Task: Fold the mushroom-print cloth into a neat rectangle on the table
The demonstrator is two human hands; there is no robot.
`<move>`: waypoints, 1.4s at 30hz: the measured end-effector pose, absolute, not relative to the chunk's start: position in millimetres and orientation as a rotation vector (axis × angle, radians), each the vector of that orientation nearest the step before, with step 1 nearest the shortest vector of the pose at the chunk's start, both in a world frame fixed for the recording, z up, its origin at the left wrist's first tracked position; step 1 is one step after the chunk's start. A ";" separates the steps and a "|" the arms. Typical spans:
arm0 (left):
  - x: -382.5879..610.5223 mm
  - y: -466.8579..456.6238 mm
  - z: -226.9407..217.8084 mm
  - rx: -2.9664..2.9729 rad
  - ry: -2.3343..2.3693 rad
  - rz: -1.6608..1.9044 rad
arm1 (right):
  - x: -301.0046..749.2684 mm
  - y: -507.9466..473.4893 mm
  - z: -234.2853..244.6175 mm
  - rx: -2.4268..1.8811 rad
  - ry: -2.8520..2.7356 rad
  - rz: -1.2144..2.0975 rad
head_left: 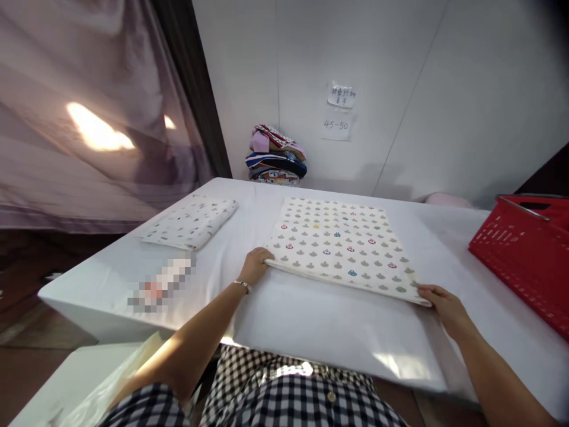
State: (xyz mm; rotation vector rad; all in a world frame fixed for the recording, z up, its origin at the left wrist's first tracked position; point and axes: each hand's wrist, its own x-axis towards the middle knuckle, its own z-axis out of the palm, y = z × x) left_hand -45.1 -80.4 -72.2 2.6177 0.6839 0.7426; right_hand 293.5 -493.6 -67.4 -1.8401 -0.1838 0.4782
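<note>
A folded white cloth (pixel 338 243) with grey, red and blue prints lies flat on the white-covered table (pixel 311 320) in front of me. My left hand (pixel 255 265) pinches its near left corner. At the near right corner, my right hand (pixel 447 308) grips the edge between thumb and fingers. The cloth's near edge runs straight between both hands and shows several layers. Another folded white cloth (pixel 191 222) with small dark prints lies farther left, apart from my hands.
A red plastic basket (pixel 524 255) stands at the table's right side. Behind the far edge rises a stack of folded fabrics (pixel 276 157) against the wall. A blurred-out item (pixel 162 284) lies near the left front edge. A pale curtain (pixel 89 118) hangs at left.
</note>
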 end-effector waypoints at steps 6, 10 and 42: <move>-53.0 -108.1 -67.6 2.811 0.621 0.733 | 286.1 -497.8 -75.8 -2.375 -0.763 -0.075; -48.3 -126.5 -65.4 2.910 0.541 0.721 | 251.2 -464.2 -72.3 -2.278 -1.300 -0.429; -43.5 -210.9 -49.8 0.988 0.927 0.468 | 132.5 -285.3 -73.6 -1.733 -1.619 0.039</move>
